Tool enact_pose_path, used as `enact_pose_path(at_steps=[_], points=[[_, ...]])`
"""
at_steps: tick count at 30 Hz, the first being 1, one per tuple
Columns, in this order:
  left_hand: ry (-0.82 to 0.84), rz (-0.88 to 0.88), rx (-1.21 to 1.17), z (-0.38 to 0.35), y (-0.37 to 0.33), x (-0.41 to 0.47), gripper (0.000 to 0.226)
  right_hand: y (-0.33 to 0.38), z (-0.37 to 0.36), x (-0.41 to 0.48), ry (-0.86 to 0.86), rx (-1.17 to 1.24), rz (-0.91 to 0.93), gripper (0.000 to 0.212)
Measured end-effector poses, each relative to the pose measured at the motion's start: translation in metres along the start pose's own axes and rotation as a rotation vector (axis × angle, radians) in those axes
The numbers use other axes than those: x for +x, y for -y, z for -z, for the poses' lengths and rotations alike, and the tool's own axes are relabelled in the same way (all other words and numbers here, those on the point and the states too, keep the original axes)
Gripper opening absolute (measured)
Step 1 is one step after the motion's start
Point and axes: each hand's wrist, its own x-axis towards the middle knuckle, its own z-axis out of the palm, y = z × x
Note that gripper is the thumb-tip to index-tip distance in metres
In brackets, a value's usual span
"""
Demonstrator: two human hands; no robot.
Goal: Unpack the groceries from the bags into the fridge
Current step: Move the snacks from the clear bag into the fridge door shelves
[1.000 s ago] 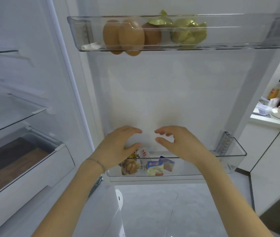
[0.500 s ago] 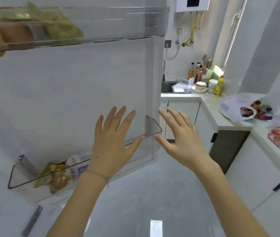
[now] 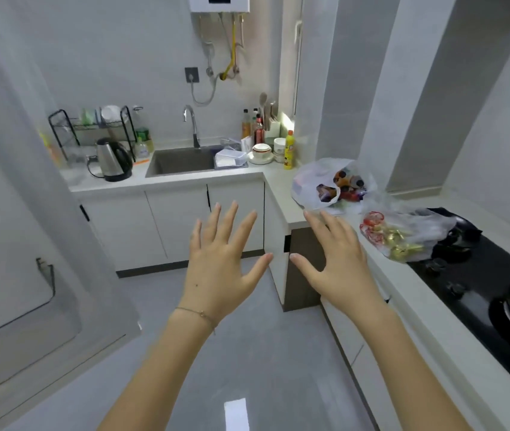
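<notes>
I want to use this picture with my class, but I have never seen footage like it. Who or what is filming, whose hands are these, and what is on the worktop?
No machine here: a person wears a wide-angle camera on the head, so you look forward and down along their own arms. The left hand, with a thin bracelet at the wrist, and the right hand are both spread open in the air and hold nothing. On the counter to the right lie two clear plastic bags: the farther bag shows dark packets, the nearer bag, by the black hob, holds gold-wrapped items. The pale panel at the left is the open fridge door. Behind are a sink and a kettle.
</notes>
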Motion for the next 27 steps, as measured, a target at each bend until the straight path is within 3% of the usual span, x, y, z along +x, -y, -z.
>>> enact_pose_path(at_steps=[11, 27], points=[[0.127, -0.199, -0.044, -0.131, -0.082, 0.132, 0.071, -0.153, 0.034, 0.05, -0.062, -0.097, -0.267, 0.074], [0.24, -0.437, -0.193, -0.297, -0.124, 0.347, 0.072, -0.304, 0.027, 0.192, -0.128, -0.185, -0.547, 0.074]])
